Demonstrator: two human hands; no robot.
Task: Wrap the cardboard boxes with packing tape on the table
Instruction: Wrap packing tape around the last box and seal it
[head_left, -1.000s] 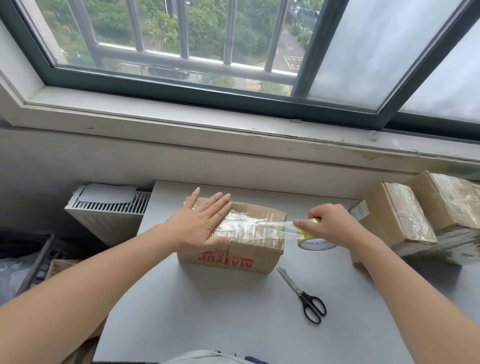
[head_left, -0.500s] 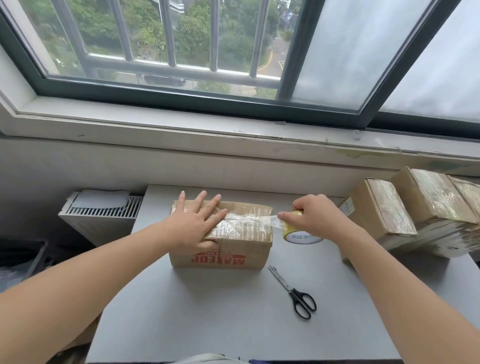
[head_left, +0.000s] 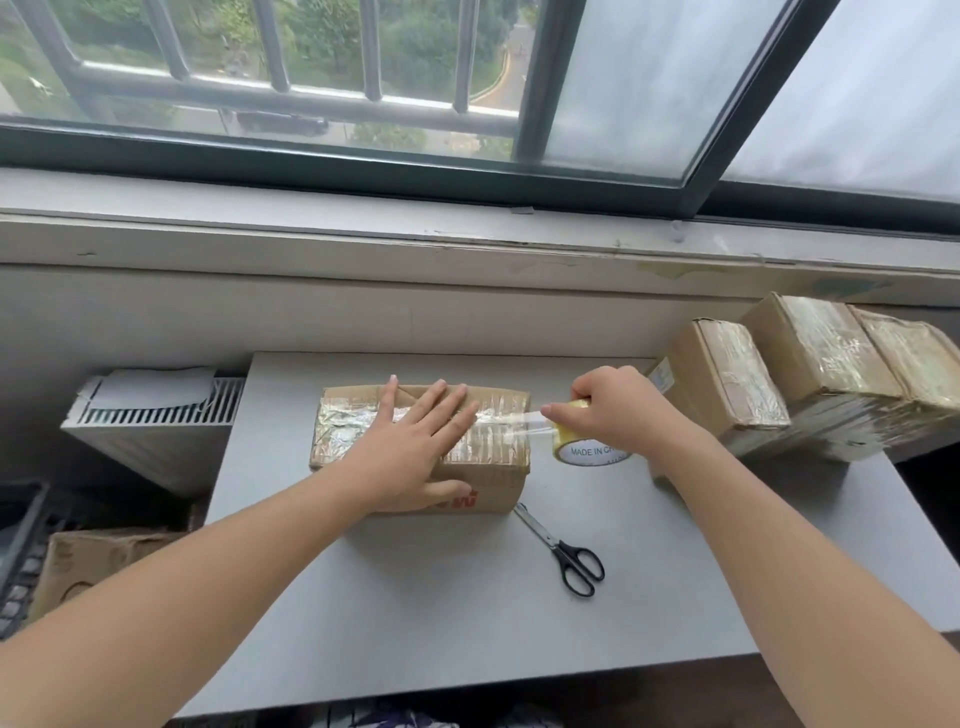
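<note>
A brown cardboard box (head_left: 498, 470) with red print lies in the middle of the grey table (head_left: 467, 613). Clear tape covers much of its top. My left hand (head_left: 415, 447) rests flat on the box top, fingers spread, thumb down over the front face. My right hand (head_left: 613, 410) grips a roll of clear packing tape (head_left: 589, 449) just right of the box. A short strip of tape (head_left: 532, 422) runs taut from the roll to the box's top right edge.
Black-handled scissors (head_left: 563, 551) lie on the table in front of the box's right corner. Three taped boxes (head_left: 810, 374) stand at the table's right end. A white radiator (head_left: 156, 415) sits left of the table, with a cardboard box (head_left: 93, 566) on the floor below.
My left hand has slid rightward across the box top, baring the taped left part. My right hand and the roll stay close to the box's right edge, with the strip shorter.
</note>
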